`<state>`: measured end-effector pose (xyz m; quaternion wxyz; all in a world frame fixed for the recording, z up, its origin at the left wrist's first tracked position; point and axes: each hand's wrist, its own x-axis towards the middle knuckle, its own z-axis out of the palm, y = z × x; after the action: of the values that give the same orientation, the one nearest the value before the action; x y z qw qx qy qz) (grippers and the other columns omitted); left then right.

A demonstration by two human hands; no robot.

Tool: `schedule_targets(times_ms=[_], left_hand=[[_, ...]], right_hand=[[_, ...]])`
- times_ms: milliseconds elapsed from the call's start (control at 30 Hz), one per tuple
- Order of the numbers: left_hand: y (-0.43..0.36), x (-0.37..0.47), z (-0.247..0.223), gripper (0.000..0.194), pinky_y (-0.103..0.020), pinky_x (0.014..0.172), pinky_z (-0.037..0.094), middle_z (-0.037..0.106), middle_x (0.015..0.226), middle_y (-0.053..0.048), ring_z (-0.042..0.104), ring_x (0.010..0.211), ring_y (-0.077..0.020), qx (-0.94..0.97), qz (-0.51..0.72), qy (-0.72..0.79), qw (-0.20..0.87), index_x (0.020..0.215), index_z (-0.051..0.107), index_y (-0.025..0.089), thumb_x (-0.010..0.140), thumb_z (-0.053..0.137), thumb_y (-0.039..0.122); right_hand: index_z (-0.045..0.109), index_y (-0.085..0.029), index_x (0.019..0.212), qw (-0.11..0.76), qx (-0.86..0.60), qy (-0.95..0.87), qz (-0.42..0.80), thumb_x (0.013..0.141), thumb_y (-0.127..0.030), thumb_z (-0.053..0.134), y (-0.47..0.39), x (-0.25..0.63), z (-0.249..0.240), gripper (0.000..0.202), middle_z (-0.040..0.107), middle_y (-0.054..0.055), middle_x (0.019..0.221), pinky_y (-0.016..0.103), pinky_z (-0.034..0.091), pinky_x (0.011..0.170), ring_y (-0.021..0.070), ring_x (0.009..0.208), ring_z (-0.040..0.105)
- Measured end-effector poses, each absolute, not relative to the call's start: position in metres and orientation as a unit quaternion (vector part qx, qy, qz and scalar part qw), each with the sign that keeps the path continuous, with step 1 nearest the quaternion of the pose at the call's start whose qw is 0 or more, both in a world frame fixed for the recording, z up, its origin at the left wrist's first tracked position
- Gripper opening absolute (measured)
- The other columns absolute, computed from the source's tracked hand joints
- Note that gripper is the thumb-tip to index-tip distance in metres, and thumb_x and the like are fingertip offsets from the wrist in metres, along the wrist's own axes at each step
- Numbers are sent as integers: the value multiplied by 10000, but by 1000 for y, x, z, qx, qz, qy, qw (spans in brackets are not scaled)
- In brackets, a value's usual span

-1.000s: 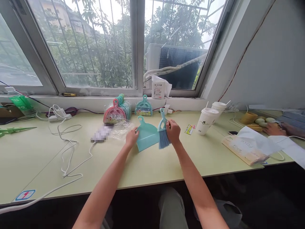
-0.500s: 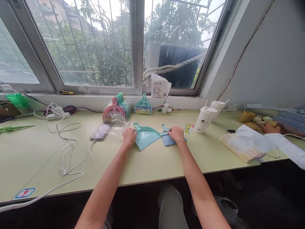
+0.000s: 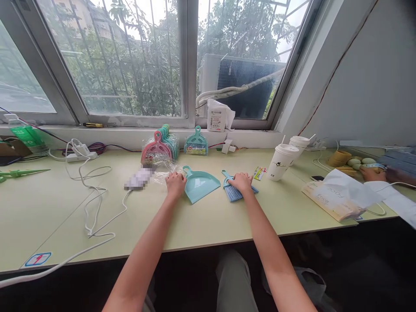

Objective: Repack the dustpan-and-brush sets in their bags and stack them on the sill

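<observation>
A light teal dustpan (image 3: 202, 185) lies flat on the table, its handle with a hole pointing away from me. My left hand (image 3: 176, 184) is closed at the dustpan's left edge, fingers curled; the fingertips are partly hidden. To the right lies a small hand brush (image 3: 232, 190) with a teal handle and blue bristles, set at a slant. My right hand (image 3: 242, 182) grips the brush from above and covers its middle. Crumpled clear plastic wrap (image 3: 161, 170) lies just beyond my left hand. A small colourful card (image 3: 259, 173) rests past my right hand.
Packaged pink and teal dustpan sets (image 3: 158, 147) and a single packaged set (image 3: 196, 143) stand by the window. At the right are two white cups (image 3: 282, 162), a tissue pack (image 3: 334, 197) and another person's hand (image 3: 373, 174). A white cable (image 3: 94, 208) trails at left.
The brush has shifted slightly right and turned under my right hand, widening the gap to the dustpan. My left hand and the dustpan stay nearly in place.
</observation>
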<state>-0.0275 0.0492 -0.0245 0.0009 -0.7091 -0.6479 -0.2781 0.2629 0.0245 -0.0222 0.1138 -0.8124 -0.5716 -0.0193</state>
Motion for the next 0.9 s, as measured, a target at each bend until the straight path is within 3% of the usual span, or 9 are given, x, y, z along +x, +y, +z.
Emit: schedule_targets(times_ms=[133, 267, 467, 600, 700, 900], left_hand=[[49, -27, -22, 254, -457, 911, 332, 611, 996, -167, 497, 1072, -343, -718, -257, -647, -3, 766, 665, 173, 868, 467, 294], [42, -18, -23, 259, -424, 895, 358, 613, 954, -124, 512, 1020, -296, -758, -229, -611, -6, 752, 636, 177, 881, 447, 300], [23, 14, -26, 279, -355, 904, 401, 597, 974, -62, 516, 967, -215, -907, -249, -329, -87, 824, 623, 203, 910, 449, 403], [23, 10, -21, 170, -370, 875, 415, 578, 1021, -81, 502, 985, -235, -894, -284, -346, -3, 964, 598, 191, 840, 577, 306], [29, -3, -19, 355, -397, 907, 396, 539, 1205, -100, 463, 1123, -269, -890, -274, -359, 66, 1124, 554, 212, 782, 646, 234], [30, -5, -22, 360, -347, 881, 412, 596, 1148, -89, 521, 1076, -223, -937, -177, -270, 131, 1116, 581, 202, 839, 436, 23]], right_hand=[[690, -153, 871, 145, -818, -556, -25, 738, -406, 587, 24, 263, -18, 303, 610, 154, 1079, 431, 292, 902, 311, 1091, 475], [665, -194, 881, 238, -780, -579, -8, 772, -405, 562, 22, 255, -10, 259, 609, 101, 1070, 395, 313, 895, 272, 1093, 476], [674, -248, 851, 211, -645, -732, 58, 801, -396, 598, 13, 222, -7, 174, 632, 36, 1048, 376, 313, 927, 229, 1085, 502], [696, -270, 891, 217, -608, -760, 80, 809, -417, 625, 10, 216, -8, 183, 634, 33, 1089, 386, 324, 947, 235, 1107, 510], [712, -280, 881, 223, -580, -776, 103, 795, -413, 658, 11, 217, -9, 167, 634, 28, 1131, 389, 332, 963, 238, 1118, 521], [714, -264, 852, 252, -534, -796, 133, 782, -366, 685, 16, 216, -13, 127, 679, 18, 1085, 378, 350, 978, 228, 1108, 552]])
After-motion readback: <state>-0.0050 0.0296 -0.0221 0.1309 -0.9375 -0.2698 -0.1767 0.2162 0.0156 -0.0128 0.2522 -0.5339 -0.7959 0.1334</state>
